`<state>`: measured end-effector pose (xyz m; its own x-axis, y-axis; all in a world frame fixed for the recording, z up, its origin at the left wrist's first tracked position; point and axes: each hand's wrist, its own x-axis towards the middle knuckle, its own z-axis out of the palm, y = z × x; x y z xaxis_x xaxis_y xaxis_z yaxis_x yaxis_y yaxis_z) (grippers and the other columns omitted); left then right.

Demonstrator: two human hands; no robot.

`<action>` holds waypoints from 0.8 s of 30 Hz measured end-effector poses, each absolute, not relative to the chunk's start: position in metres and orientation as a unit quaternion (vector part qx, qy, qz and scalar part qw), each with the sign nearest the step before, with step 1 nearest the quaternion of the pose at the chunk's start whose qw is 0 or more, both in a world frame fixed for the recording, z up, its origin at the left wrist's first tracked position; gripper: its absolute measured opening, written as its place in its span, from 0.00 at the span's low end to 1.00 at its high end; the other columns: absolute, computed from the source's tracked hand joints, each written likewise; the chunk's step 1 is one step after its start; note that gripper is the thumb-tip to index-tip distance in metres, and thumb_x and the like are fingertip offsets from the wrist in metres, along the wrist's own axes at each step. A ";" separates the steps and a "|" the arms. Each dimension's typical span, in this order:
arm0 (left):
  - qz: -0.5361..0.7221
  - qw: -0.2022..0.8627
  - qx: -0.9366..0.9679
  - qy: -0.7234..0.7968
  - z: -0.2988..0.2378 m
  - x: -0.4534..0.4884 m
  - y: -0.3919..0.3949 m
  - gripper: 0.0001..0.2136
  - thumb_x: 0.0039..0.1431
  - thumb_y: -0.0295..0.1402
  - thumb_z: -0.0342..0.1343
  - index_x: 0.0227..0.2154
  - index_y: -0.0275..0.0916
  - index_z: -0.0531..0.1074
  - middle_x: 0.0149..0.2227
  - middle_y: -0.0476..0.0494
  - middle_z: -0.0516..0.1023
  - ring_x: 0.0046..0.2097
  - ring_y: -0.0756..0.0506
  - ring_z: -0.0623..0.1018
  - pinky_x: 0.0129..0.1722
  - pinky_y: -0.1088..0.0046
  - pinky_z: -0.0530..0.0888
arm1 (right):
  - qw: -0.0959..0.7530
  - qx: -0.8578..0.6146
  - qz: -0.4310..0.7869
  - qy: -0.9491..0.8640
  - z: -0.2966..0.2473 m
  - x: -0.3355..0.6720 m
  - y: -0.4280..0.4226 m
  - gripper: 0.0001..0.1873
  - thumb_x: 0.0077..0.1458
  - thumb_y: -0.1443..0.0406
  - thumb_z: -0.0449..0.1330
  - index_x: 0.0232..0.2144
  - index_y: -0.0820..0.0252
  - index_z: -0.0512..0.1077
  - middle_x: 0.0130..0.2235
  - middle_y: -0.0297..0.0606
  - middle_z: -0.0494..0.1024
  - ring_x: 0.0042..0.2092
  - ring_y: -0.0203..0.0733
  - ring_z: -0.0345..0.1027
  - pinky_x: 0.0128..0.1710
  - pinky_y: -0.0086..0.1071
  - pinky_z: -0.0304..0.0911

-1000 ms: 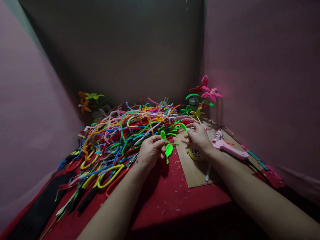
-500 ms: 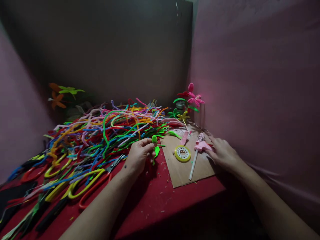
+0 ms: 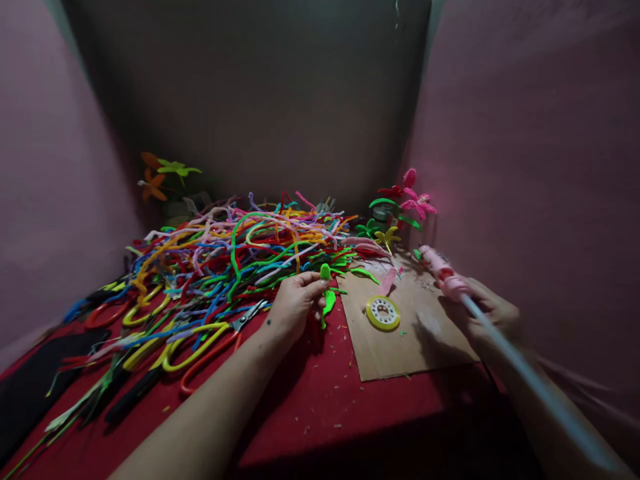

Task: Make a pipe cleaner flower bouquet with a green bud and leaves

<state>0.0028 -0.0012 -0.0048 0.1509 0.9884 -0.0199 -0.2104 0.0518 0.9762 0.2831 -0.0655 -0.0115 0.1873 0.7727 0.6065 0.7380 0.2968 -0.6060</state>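
Observation:
My left hand [image 3: 296, 303] pinches a small bright green pipe-cleaner leaf piece [image 3: 327, 293] just above the red table, at the edge of the big heap of coloured pipe cleaners [image 3: 235, 257]. Over the right side of a cardboard sheet [image 3: 410, 340], my right hand [image 3: 487, 317] grips a pink glue gun [image 3: 445, 272]. The gun's nozzle points toward the far corner, and a pale glue stick [image 3: 525, 373] trails back from it. The hand and the gun are somewhat blurred.
A yellow tape roll [image 3: 383, 312] and a pink petal piece [image 3: 387, 280] lie on the cardboard. Finished pipe-cleaner flowers stand at the back right [image 3: 407, 200] and back left [image 3: 163, 175]. Scissors with yellow and red handles [image 3: 210, 340] lie left of my left hand. Pink walls close in on both sides.
My right hand let go of the green piece, reached right to the glue gun on the cardboard, and has lifted it. My left hand kept holding the green leaf piece.

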 end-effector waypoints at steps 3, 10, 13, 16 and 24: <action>0.507 0.593 0.476 0.406 -0.008 0.003 -0.001 0.09 0.46 0.33 0.60 0.28 0.35 0.69 0.14 0.55 0.65 0.13 0.56 0.62 0.11 0.82 0.59 | 0.598 -0.523 0.329 -0.512 0.019 0.258 -0.064 0.09 0.48 0.59 0.59 0.31 0.58 0.72 0.25 0.39 0.73 0.26 0.40 0.67 0.23 0.31 0.65; 0.535 0.587 0.451 0.407 -0.006 0.000 0.002 0.08 0.45 0.32 0.58 0.29 0.37 0.67 0.14 0.55 0.66 0.13 0.54 0.63 0.11 0.81 0.60 | 0.609 -0.273 0.662 -0.340 0.066 0.198 -0.015 0.13 0.49 0.64 0.52 0.37 0.63 0.70 0.30 0.39 0.75 0.25 0.33 0.66 0.23 0.25 0.65; 0.535 0.580 0.446 0.421 -0.001 0.000 0.001 0.06 0.44 0.28 0.57 0.27 0.36 0.66 0.14 0.54 0.67 0.14 0.55 0.65 0.13 0.82 0.62 | 0.609 -0.271 0.616 -0.418 0.047 0.186 0.004 0.14 0.48 0.61 0.54 0.36 0.63 0.71 0.29 0.39 0.76 0.26 0.36 0.68 0.24 0.28 0.66; 0.533 0.576 0.443 0.432 -0.001 -0.002 0.002 0.05 0.44 0.28 0.56 0.25 0.36 0.65 0.14 0.52 0.69 0.13 0.55 0.66 0.13 0.82 0.62 | 0.614 -0.340 0.511 -0.496 0.022 0.186 0.010 0.14 0.50 0.58 0.55 0.32 0.62 0.72 0.26 0.38 0.75 0.24 0.36 0.66 0.21 0.27 0.62; 0.513 0.567 0.464 0.447 -0.003 -0.006 0.007 0.06 0.51 0.32 0.52 0.22 0.36 0.63 0.16 0.48 0.73 0.11 0.54 0.66 0.11 0.81 0.58 | 0.489 -0.472 0.364 -0.636 0.025 0.199 -0.017 0.15 0.50 0.55 0.56 0.24 0.60 0.72 0.24 0.36 0.73 0.24 0.38 0.64 0.21 0.28 0.59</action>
